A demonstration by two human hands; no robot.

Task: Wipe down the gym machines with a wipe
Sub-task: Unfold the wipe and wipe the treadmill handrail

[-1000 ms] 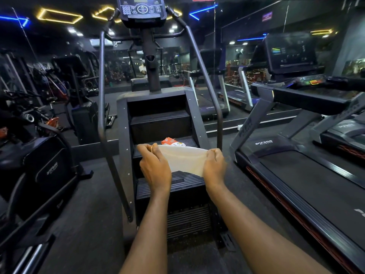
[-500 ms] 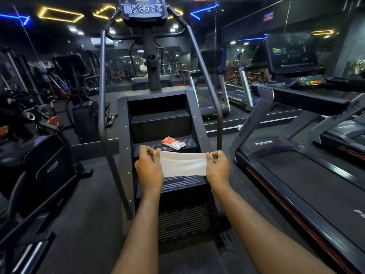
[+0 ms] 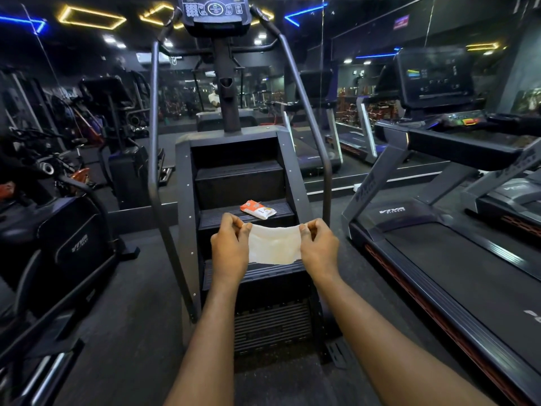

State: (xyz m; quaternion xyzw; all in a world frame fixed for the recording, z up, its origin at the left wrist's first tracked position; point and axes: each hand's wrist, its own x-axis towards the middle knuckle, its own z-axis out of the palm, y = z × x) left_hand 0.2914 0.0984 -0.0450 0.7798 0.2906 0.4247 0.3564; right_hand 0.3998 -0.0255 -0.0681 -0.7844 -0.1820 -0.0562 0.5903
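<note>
I hold the wipe (image 3: 273, 244) stretched flat between my two hands, in the air in front of the stair climber (image 3: 186, 206), level with its lower steps and touching none of them. My left hand (image 3: 231, 244) pinches its left edge and my right hand (image 3: 319, 247) its right edge. On each hand the fingers (image 3: 234, 222) are curled with the thumb pressed against them, and a top corner is nipped between. The sheet hangs open, its lower edge loose and a little ragged. The packet of wipes (image 3: 257, 210) lies on the middle step (image 3: 210, 218), toward that tread's right end, just beyond my hands.

I judge this to be the opening-out step: the wipe is unfolded and ready, but it is not on any machine surface. The next move calls for letting go with one hand, bunching the sheet into the other palm, and bringing it to the climber. That could be a step tread, or up at the handrails (image 3: 152, 142) and console (image 3: 215, 13). The treadmill (image 3: 439, 259) on my right would come after.
</note>
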